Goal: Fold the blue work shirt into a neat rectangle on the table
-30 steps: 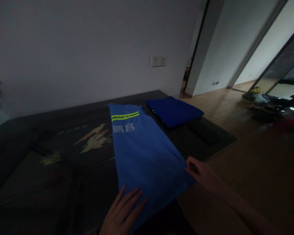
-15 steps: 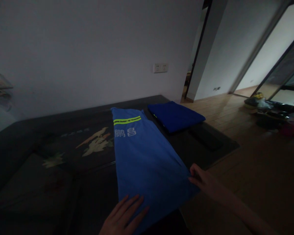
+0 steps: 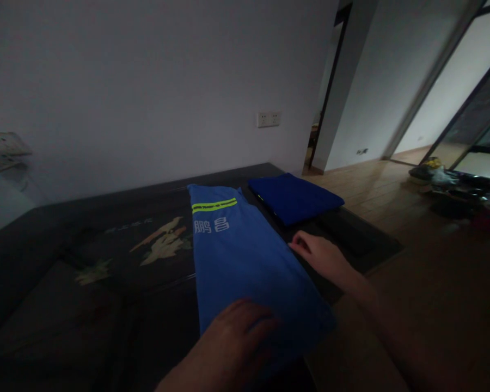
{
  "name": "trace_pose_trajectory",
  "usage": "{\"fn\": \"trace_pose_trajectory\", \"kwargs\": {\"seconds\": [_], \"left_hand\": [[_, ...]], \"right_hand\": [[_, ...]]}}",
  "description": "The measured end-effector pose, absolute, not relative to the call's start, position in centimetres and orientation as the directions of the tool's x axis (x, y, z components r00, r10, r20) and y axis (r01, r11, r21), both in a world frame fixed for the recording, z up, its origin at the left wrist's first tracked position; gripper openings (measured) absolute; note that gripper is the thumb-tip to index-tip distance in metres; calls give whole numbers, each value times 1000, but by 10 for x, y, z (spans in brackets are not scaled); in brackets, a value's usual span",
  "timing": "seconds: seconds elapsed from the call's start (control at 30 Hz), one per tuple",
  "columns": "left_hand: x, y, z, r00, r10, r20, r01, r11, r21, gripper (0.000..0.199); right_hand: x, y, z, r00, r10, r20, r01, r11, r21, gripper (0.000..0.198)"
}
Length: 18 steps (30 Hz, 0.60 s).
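A light blue work garment lies folded into a long strip on a dark table. Near its far end run a yellow-green band and white lettering. My left hand is over the near end of the cloth, blurred, with fingers bent and somewhat apart. At the garment's right edge, about midway along, my right hand pinches with thumb and forefinger; the fingertips meet the cloth's edge. Beyond that hand, a darker blue folded cloth rests at the table's far right.
A pale bird-like picture decorates the tabletop on the left. Behind the table stands a wall with a double socket. Wooden floor extends to the right, with a cluttered pile of things farther off.
My right hand has moved from the garment's near right corner up along its right edge. My left hand has shifted right and farther onto the cloth, its fingers more bent.
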<state>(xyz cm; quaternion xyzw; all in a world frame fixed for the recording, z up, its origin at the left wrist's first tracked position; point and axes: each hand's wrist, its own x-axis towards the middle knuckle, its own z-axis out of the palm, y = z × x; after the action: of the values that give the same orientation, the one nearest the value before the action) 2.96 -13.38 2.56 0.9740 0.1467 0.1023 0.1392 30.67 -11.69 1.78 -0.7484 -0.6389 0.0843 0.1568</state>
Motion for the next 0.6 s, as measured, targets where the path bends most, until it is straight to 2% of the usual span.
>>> {"fn": "trace_pose_trajectory", "kwargs": {"seconds": [0.07, 0.13, 0.27, 0.47, 0.6], "left_hand": [[62, -130, 26, 973, 185, 139, 131, -934, 332, 38], [87, -125, 15, 987, 69, 148, 23, -956, 291, 42], [109, -118, -15, 987, -70, 144, -100, -971, 217, 52], [109, -114, -25, 985, -88, 148, -118, -971, 209, 55], [107, -114, -28, 987, -76, 140, -111, -959, 260, 53]], "right_hand": [[292, -85, 13, 178, 981, 74, 963, -159, -217, 21], [281, -58, 4, 176, 983, 42, 977, -170, -128, 22], [273, -32, -15, 170, 985, 10, 983, -169, -66, 24], [288, -29, -27, 170, 983, 64, 980, -162, -113, 18], [297, -32, -36, 209, 976, 64, 971, -200, -128, 21]]}}
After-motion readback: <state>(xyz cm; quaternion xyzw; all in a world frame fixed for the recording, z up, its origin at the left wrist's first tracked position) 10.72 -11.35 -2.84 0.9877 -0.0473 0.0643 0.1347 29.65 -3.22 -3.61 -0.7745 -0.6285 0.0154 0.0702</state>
